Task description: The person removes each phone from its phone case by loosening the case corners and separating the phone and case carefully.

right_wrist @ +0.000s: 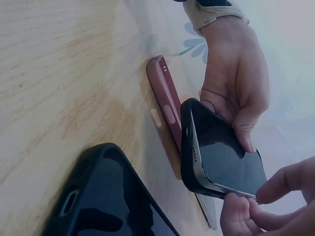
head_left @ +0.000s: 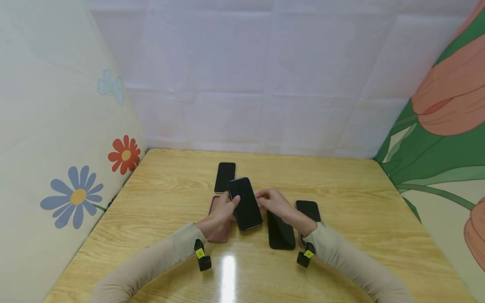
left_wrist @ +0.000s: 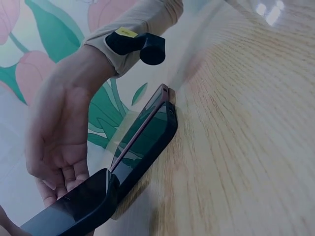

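Smartphone (head_left: pixel 247 206), screen up and tilted in its black case (right_wrist: pixel 188 162), held above the surface (head_left: pixel 170 176) between a pink case (right_wrist: pixel 157 81) on the left and a dark phone (head_left: pixel 281 235) on the right. Your left hand (head_left: pixel 222 210) grips its left side, thumb over the glass; your right hand (head_left: pixel 275 204) pinches at the opposite rim. Silver frame shows inside that rim. Expect a stiff, fairly light slab: glass slippery and breakable, case probably more yielding. Best hold: long side edges, thumb light on the screen.
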`<state>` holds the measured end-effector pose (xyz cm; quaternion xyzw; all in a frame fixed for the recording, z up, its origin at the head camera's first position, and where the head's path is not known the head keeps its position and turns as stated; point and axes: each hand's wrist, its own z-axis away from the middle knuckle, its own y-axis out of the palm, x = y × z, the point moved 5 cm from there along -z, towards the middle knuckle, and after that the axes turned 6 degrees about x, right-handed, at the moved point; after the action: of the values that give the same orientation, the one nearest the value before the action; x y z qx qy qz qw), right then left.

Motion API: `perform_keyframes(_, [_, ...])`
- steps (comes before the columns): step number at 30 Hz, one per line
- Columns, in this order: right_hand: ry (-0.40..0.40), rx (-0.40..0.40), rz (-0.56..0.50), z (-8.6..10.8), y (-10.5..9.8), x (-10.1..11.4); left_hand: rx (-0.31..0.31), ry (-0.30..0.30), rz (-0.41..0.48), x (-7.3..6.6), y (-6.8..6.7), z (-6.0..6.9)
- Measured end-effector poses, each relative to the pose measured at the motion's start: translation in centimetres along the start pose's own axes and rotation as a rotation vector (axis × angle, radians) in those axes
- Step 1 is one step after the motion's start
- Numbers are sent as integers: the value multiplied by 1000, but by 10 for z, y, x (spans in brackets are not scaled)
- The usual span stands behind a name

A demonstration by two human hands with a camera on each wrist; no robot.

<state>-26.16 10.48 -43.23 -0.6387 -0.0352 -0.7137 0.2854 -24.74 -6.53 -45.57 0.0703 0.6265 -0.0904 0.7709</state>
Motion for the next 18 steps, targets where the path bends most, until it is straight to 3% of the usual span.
perform_keyframes(13, [93,43,-49,1,-2,-2,59,-28,93,5,4,0])
perform_keyframes(18, [111,36,-52,1,-4,-4,77,-43,61,5,5,1])
